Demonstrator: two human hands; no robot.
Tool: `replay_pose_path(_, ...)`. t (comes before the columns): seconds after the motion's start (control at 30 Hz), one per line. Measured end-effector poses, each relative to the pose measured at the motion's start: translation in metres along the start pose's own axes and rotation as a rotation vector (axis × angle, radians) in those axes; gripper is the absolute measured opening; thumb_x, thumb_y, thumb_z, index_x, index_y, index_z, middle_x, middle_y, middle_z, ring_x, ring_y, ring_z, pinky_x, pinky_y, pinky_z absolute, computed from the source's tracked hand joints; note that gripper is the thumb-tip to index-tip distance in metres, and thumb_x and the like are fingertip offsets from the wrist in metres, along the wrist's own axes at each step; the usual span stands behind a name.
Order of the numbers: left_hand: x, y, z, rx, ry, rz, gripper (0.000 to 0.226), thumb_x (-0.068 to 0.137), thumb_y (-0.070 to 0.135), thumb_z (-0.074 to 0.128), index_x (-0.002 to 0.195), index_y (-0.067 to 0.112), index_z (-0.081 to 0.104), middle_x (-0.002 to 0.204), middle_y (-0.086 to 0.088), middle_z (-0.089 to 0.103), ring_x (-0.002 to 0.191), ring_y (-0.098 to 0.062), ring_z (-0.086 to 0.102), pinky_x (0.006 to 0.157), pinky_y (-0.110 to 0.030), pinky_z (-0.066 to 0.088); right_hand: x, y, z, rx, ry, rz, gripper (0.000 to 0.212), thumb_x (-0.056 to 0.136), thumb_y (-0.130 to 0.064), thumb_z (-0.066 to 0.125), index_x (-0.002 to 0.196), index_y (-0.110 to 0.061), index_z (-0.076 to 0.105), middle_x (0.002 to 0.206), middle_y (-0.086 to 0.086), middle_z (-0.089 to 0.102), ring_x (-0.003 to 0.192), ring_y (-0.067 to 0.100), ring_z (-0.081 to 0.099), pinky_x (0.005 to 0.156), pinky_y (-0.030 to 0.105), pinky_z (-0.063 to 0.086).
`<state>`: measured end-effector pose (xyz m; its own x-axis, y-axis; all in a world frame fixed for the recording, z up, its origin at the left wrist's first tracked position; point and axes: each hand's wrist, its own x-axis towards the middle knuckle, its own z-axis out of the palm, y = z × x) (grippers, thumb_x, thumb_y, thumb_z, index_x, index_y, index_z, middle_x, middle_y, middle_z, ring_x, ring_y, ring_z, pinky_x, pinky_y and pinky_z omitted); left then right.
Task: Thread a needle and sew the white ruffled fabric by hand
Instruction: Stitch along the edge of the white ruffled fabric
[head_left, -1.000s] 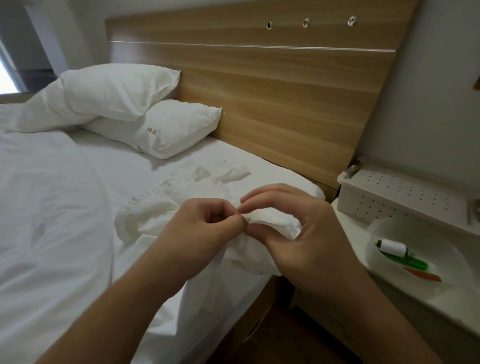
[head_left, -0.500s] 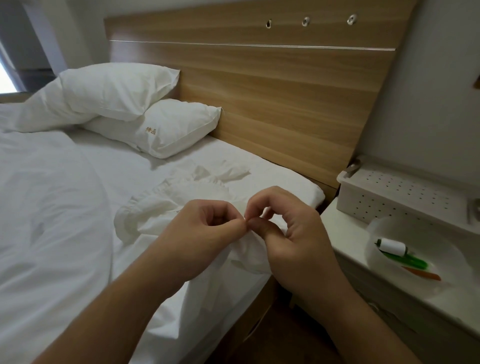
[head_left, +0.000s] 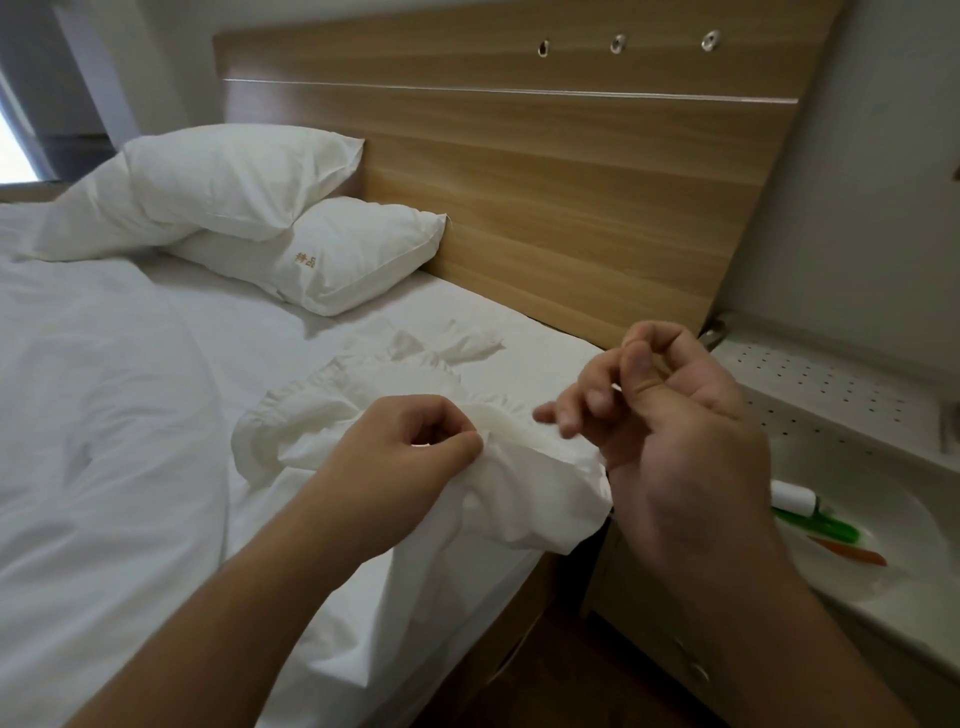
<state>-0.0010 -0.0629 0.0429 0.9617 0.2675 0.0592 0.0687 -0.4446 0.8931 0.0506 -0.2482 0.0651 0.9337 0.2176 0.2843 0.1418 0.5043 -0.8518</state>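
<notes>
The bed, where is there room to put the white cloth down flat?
Bare sheet lies between the ruffled fabric and the lower pillow, and along the headboard. The bunched duvet fills the left. The near corner is crowded: the left hand pinches the fabric there and the right hand is raised beside it.

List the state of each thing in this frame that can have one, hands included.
left hand: pinching the fabric's edge.
right hand: raised, thumb pinched to forefinger; needle not discernible.
white ruffled fabric: bunched, draped over the bed's edge.
thread spool: lying on its side in the white dish.
pillows: stacked against the headboard.
</notes>
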Motion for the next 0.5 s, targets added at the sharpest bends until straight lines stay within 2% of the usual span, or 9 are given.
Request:
replay_pose_path(0.07,0.001,0.001,0.000,-0.002,-0.001,-0.017,0.023,0.099,0.024,0.068,0.078,0.023,0.077,0.078,0.000,0.075,0.079,-0.021,0.072,0.076,-0.039,0.058,0.003,-0.002,-0.003,-0.010,0.007,0.016,0.015,0.109,-0.009,0.043,0.097,-0.008,0.052,0.063,0.005,0.043,0.053,0.023,0.044,0.052,0.038,0.051)
replay_pose_path(0.13,0.000,0.002,0.001,0.006,0.004,-0.019,0.023,0.098,0.024,0.068,0.077,0.023,0.078,0.079,-0.001,0.075,0.080,-0.022,0.072,0.077,-0.039,0.059,0.004,-0.001,-0.008,-0.150,0.001,0.028,0.012,0.108,-0.010,0.047,0.097,-0.012,0.053,0.063,0.003,0.041,0.053,0.018,0.038,0.047,0.032,0.040)
replay_pose_path(0.2,0.000,0.002,0.001,0.012,0.013,-0.017,0.023,0.097,0.024,0.068,0.076,0.023,0.078,0.078,-0.003,0.074,0.076,-0.021,0.070,0.074,-0.036,0.056,0.004,0.001,-0.014,-0.442,-0.067,-0.017,0.008,0.104,-0.013,0.059,0.100,-0.019,0.056,0.064,0.004,0.044,0.055,0.015,0.042,0.049,0.029,0.041)
replay_pose_path(0.23,-0.001,0.003,0.001,0.015,0.014,-0.014,0.023,0.096,0.024,0.068,0.075,0.023,0.078,0.079,-0.005,0.074,0.076,-0.023,0.069,0.073,-0.035,0.054,0.003,0.002,-0.017,-0.627,-0.126,-0.070,0.013,0.099,-0.015,0.066,0.102,-0.024,0.056,0.065,0.002,0.045,0.057,0.011,0.044,0.052,0.025,0.043)
replay_pose_path(0.3,-0.001,0.002,0.002,0.022,0.011,-0.001,0.023,0.096,0.024,0.068,0.075,0.022,0.078,0.079,-0.006,0.074,0.080,-0.026,0.070,0.072,-0.036,0.054,0.003,0.008,-0.021,-0.965,-0.258,-0.164,0.025,0.091,-0.023,0.078,0.102,-0.032,0.058,0.066,-0.008,0.048,0.059,0.005,0.048,0.054,0.016,0.043)
replay_pose_path(0.37,-0.001,0.002,0.002,0.028,0.004,0.014,0.023,0.097,0.024,0.068,0.075,0.023,0.078,0.078,-0.007,0.073,0.082,-0.027,0.069,0.072,-0.039,0.056,0.002,0.014,-0.023,-1.242,-0.336,-0.227,0.022,0.087,-0.035,0.081,0.100,-0.035,0.064,0.065,-0.017,0.049,0.070,0.003,0.055,0.053,0.013,0.042)
replay_pose_path(0.43,0.000,0.001,0.002,0.038,0.000,0.029,0.023,0.096,0.025,0.068,0.076,0.023,0.078,0.078,-0.007,0.073,0.081,-0.027,0.069,0.072,-0.042,0.058,0.003,0.020,-0.024,-1.389,-0.347,-0.286,0.014,0.087,-0.041,0.079,0.095,-0.034,0.070,0.065,-0.027,0.046,0.066,0.005,0.055,0.057,0.013,0.042)
replay_pose_path(0.5,0.000,0.000,0.001,0.030,-0.003,0.042,0.022,0.096,0.025,0.069,0.077,0.022,0.078,0.078,-0.009,0.073,0.078,-0.028,0.069,0.070,-0.040,0.056,0.004,0.025,-0.025,-1.402,-0.307,-0.319,0.010,0.088,-0.040,0.078,0.090,-0.032,0.072,0.062,-0.029,0.044,0.061,0.005,0.054,0.054,0.020,0.047)
